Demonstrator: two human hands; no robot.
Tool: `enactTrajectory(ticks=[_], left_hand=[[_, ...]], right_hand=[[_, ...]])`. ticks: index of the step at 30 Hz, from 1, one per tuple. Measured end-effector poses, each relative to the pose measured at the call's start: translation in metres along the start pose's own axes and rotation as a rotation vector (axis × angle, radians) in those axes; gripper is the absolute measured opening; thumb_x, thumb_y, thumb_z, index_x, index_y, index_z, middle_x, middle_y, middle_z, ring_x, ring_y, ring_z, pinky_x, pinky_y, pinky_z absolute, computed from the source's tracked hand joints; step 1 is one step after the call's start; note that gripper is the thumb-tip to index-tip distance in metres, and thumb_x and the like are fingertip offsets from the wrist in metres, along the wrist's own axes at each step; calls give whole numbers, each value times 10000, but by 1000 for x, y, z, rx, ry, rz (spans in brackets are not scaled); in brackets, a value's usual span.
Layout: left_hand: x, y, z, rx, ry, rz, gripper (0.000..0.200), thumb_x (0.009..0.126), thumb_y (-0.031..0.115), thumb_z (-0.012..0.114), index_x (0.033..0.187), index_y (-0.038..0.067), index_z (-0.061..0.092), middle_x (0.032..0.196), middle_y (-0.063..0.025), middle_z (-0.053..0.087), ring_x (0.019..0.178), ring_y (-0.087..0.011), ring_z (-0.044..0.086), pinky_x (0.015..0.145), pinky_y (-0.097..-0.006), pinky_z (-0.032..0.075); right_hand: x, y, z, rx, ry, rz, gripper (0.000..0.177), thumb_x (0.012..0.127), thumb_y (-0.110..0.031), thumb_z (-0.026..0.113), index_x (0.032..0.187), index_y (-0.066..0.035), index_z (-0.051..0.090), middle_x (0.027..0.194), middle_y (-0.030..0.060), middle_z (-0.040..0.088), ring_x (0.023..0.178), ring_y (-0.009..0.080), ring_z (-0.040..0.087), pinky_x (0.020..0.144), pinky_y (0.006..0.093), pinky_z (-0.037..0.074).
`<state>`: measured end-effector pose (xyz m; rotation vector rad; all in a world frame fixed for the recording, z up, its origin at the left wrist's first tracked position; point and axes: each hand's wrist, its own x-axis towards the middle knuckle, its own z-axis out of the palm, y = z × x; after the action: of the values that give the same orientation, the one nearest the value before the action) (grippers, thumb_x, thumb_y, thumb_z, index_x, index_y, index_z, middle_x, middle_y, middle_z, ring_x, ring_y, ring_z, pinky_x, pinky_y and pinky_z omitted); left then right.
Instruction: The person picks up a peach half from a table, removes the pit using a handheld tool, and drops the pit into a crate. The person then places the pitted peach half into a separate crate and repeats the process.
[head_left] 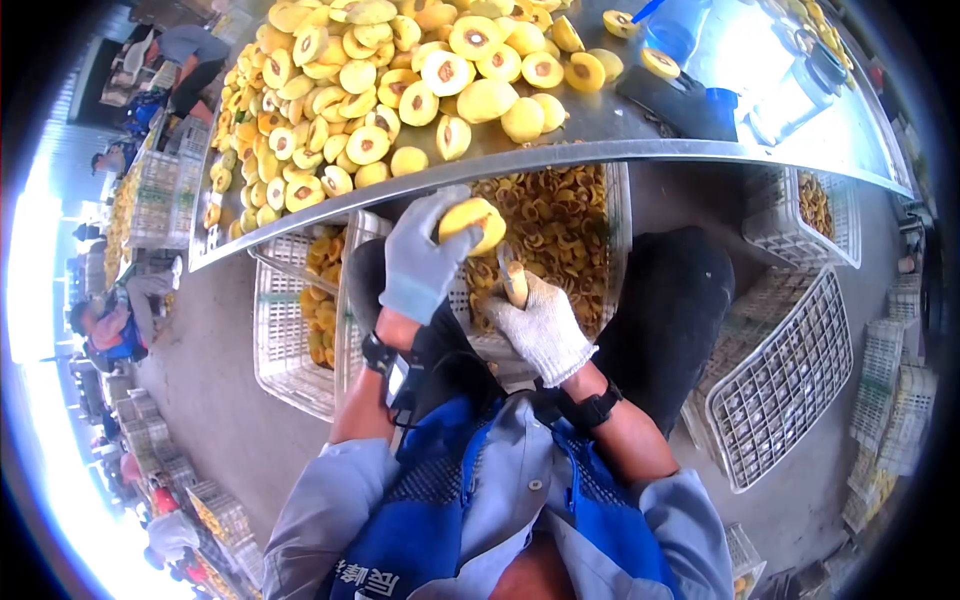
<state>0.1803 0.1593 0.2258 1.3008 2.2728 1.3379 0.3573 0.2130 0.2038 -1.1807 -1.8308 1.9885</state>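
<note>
- Tabletop (590, 128): heaped with halved yellow fruit (367, 145).
- White crate (621, 215): between the knees, holding brownish-orange pieces (560, 215).
- Left hand (420, 255): gray-gloved, fingers closed around a yellow fruit (472, 227) above the crate.
- Right hand (545, 325): white-gloved, fingers wrapped around a wooden-handled tool (515, 283), its metal tip near the fruit.

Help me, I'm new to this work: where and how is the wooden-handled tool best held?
Probably by its wooden handle, from the person's side, as the gloved right hand does. The handle looks rounded, and the slim metal end points away, towards the yellow fruit in the left hand. Keep the grip behind the metal.
</note>
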Motion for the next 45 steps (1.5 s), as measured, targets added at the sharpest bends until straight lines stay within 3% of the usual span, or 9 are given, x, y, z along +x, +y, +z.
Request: enactTrajectory(ticks=[8, 9, 13, 20, 27, 32, 37, 43, 45], left_hand=[[-33, 15, 2, 63, 15, 115, 438, 768, 39, 811, 1199, 43, 734, 1168, -124, 732, 1103, -296, 688, 992, -374, 547], [-37, 16, 2, 65, 0, 136, 443, 764, 29, 813, 1198, 41, 728, 1175, -125, 729, 1112, -299, 684, 996, -375, 545], [-46, 15, 6, -25, -120, 169, 480, 772, 12, 805, 1239, 29, 695, 1226, -136, 712, 1162, -313, 669, 1026, -376, 531], [-51, 14, 8, -88, -354, 22, 589, 859, 40, 719, 1432, 22, 586, 1415, -176, 641, 1315, -337, 610, 1115, -379, 478], [-50, 14, 11, -50, -366, 60, 610, 890, 30, 688, 1482, 25, 540, 1464, -181, 611, 1358, -327, 587, 1145, -370, 451], [-46, 10, 15, -367, -229, -242, 588, 927, 33, 676, 1493, -6, 523, 1437, -133, 629, 1312, -200, 600, 1115, -312, 460], [-35, 15, 5, -382, -194, -285, 585, 938, 27, 691, 1496, -17, 521, 1380, -100, 655, 1232, -139, 622, 1081, -277, 478], [-41, 15, 9, -160, -164, -124, 571, 944, 54, 712, 1491, 31, 549, 1251, -94, 733, 1132, -143, 689, 997, -283, 536], [-37, 32, 2, -157, -232, -281, 567, 946, 76, 717, 1489, 48, 555, 1246, -119, 740, 1124, -176, 711, 974, -297, 549]], right_hand=[[-9, -9, -7, 625, 63, -26, 253, 981, -279, 730, 1080, -48, 695, 719, 8, 628, 540, 65, 528, 492, 238, 429], [-8, -7, -14, 643, -17, 53, 311, 1000, -319, 710, 1115, -32, 675, 830, 34, 669, 727, 91, 605, 644, 261, 497], [-10, -4, -21, 811, -162, 169, 296, 1025, -367, 676, 1082, -77, 670, 799, 12, 643, 612, 98, 579, 531, 235, 459], [-6, 7, -19, 878, -130, 144, 274, 1006, -291, 701, 1109, -38, 683, 896, 34, 671, 741, 105, 612, 621, 263, 492], [1, 22, -14, 640, -7, 21, 272, 935, -179, 715, 1146, -13, 671, 892, 34, 680, 738, 105, 606, 651, 266, 500], [-6, 2, -8, 390, 113, -139, 294, 922, -180, 731, 1136, 11, 663, 853, 23, 689, 675, 111, 613, 635, 266, 504], [-15, -13, -13, -85, 18, -93, 393, 921, -324, 712, 1165, -18, 676, 908, 269, 731, 845, 418, 739, 746, 454, 571], [-7, 6, -7, -213, -6, -114, 390, 928, -344, 674, 1129, -10, 671, 913, 290, 722, 871, 467, 711, 764, 505, 559], [-3, 14, -4, -271, -19, -99, 376, 923, -327, 668, 1113, -2, 677, 915, 294, 720, 874, 472, 708, 767, 511, 557]])
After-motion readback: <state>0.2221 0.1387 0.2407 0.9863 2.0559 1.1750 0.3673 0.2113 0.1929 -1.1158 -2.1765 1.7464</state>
